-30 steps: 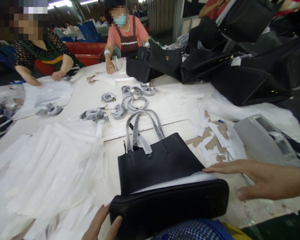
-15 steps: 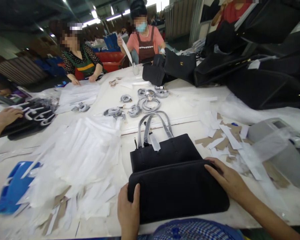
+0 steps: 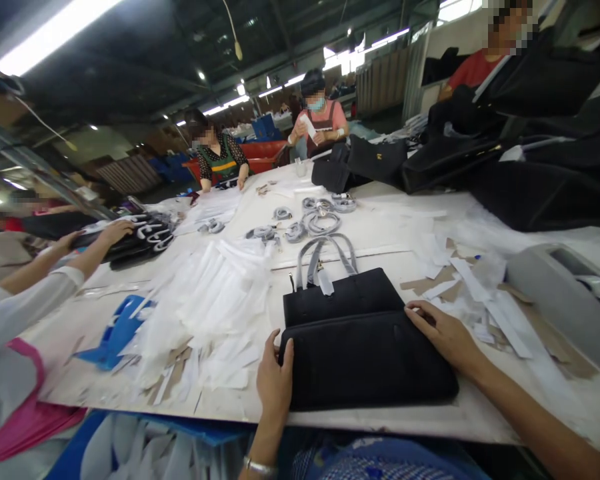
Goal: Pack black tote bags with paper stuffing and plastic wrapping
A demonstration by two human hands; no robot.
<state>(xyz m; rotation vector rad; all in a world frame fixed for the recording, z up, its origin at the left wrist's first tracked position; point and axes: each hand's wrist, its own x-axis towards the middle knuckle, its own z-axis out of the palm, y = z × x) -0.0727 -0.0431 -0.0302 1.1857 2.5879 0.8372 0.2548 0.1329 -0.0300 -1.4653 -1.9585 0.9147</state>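
A black handbag (image 3: 367,363) lies on the white table in front of me, its broad padded panel towards me. Its upper part extends away from me, with grey-wrapped handles (image 3: 351,252) standing up at the far side and a white tag (image 3: 325,281) hanging near them. My left hand (image 3: 275,373) grips the panel's left end, thumb on the face and fingers around the edge. At the upper right corner, my right hand (image 3: 441,331) holds the bag with bent fingers, partly hidden behind the edge.
Left of the bag spreads a pile of white wrapping sheets (image 3: 207,287), beside a blue tape dispenser (image 3: 115,333). Coiled grey straps (image 3: 323,222) lie beyond. Paper scraps (image 3: 473,287) and a grey machine (image 3: 545,293) are on the right. Co-workers sit across; another person's hands (image 3: 113,233) touch black bags.
The head view has tilted up and swung left, showing more ceiling and a co-worker's sleeves. Both my hands remain on the handbag, whose panel appears slightly turned.
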